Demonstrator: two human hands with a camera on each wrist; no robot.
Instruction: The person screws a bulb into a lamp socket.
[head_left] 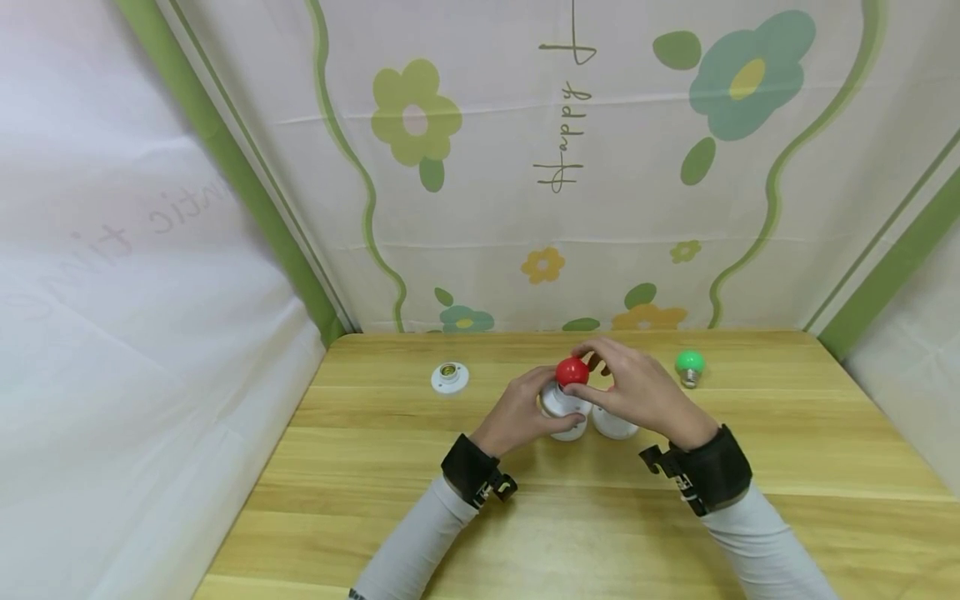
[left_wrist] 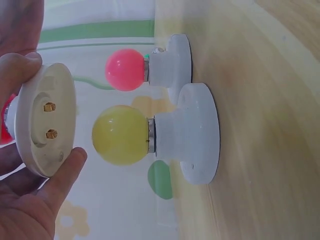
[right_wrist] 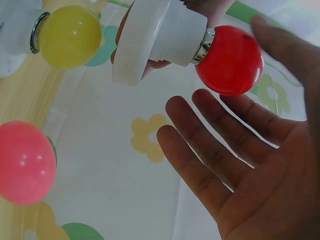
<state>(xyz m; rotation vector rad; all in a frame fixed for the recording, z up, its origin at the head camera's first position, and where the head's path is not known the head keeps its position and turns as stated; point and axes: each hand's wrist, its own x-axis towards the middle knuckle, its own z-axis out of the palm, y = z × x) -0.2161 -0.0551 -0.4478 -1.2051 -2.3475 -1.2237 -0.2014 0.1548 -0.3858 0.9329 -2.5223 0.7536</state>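
My left hand (head_left: 517,410) holds a white lamp socket (right_wrist: 172,37) above the table, fingers and thumb around its round base. Two brass terminals show on the base's underside in the left wrist view. A red bulb (right_wrist: 231,60) sits in this socket, part of its metal collar showing. Around the bulb is my right hand (head_left: 637,387), its thumb close to the glass and its fingers (right_wrist: 210,145) spread and fairly straight. Below stand a yellow bulb (left_wrist: 120,135) and a pinkish-red bulb (left_wrist: 125,70), each in a white socket on the table.
An unfilled white socket (head_left: 450,377) lies on the wooden table (head_left: 360,467) to the left. A loose green bulb (head_left: 690,365) rests at the right. Printed fabric (head_left: 480,208) hangs behind the table, with more fabric at both sides.
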